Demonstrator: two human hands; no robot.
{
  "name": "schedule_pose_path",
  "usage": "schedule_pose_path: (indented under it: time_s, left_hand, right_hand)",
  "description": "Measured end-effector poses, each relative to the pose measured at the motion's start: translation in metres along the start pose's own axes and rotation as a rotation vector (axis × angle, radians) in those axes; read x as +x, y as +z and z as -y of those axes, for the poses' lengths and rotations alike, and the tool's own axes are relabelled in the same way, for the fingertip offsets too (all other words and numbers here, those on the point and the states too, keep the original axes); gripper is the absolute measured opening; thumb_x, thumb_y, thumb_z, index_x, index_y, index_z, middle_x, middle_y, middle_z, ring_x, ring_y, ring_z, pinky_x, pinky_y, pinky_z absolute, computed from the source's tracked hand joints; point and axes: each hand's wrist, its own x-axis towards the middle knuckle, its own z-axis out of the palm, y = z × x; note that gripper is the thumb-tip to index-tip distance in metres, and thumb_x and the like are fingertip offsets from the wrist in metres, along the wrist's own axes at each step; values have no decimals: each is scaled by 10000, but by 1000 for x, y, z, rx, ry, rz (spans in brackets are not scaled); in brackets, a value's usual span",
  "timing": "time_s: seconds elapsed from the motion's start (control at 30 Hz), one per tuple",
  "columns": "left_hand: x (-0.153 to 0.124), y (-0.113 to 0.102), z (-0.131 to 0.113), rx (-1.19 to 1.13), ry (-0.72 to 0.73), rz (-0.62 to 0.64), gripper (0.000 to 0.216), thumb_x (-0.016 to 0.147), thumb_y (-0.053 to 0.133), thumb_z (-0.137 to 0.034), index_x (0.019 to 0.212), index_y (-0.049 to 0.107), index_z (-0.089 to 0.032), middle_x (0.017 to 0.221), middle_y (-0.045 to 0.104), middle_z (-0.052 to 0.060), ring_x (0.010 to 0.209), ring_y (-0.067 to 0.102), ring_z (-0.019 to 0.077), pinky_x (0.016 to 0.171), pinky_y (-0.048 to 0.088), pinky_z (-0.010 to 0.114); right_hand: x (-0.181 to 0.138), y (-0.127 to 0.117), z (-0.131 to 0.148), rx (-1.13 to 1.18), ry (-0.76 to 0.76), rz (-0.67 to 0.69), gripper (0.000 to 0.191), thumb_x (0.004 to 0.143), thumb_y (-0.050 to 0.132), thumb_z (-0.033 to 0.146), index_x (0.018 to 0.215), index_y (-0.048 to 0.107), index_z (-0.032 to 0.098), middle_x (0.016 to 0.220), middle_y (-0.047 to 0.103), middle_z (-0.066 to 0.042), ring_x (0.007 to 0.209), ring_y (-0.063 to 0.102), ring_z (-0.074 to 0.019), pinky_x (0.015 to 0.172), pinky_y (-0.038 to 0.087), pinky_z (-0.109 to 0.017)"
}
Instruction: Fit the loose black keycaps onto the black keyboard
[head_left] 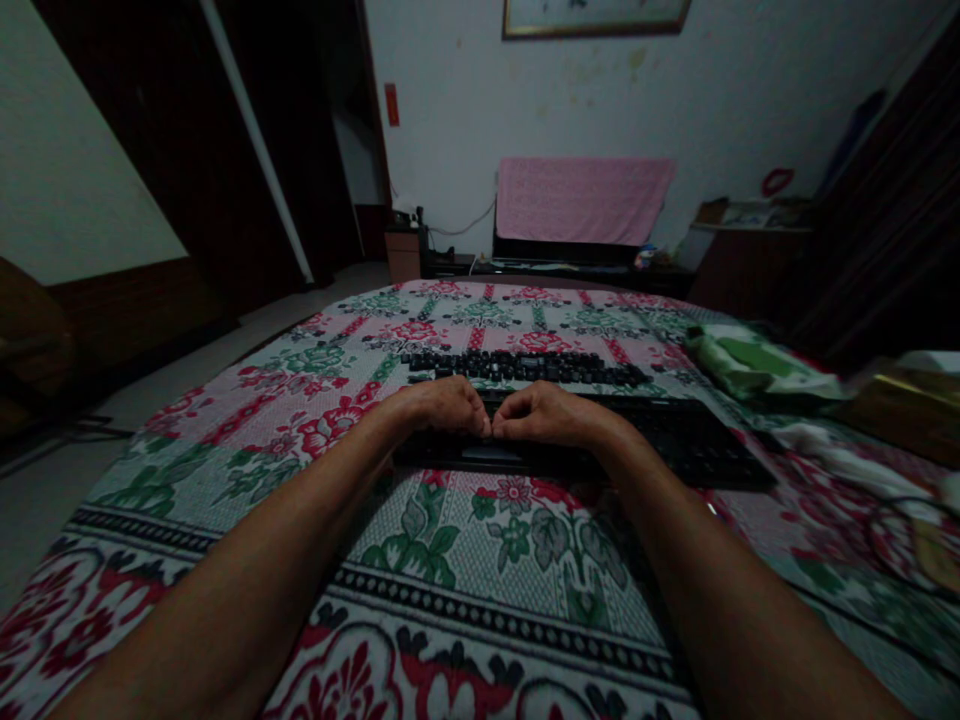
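A black keyboard (675,440) lies across the patterned tablecloth in front of me. Over its left half, my left hand (454,405) and my right hand (544,412) are close together, fingertips nearly meeting. Both hands have their fingers pinched; whatever they grip, if anything, is too small or hidden to make out. Just behind the keyboard, many loose black keycaps (525,366) are spread in a long band. My hands cover part of the keyboard's upper left, and its fine detail is dark.
To the right lie a green and white plastic package (757,360), a golden box (911,400), a white cloth-like item (847,460) and a dark cable (874,530). The floral tablecloth (300,410) covers the table. Beyond it, a pink cloth (585,200) drapes over a dark screen.
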Motion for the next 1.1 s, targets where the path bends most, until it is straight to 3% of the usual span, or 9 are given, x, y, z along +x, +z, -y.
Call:
schedule_pose_path:
  time_s: [0.63,1.1]
  left_hand:
    - [2,-1,-4,33,-8,39,102,566,550,-246,579,555,-144,406,383,-63,380,319,48,392,237,195]
    - [2,-1,1,6,19,59,115,569,555,-256,592,551,-143,432,405,-60,389,337,47,395,248,185]
  right_hand:
    - [3,6,6,-53,72,-52,246,598,581,372,689,643,151,573,554,15,490,416,-68,452,303,-192]
    - [2,7,8,-65,71,-30,253,605,563,368,718,620,149,582,532,21,500,413,-65,435,292,-175]
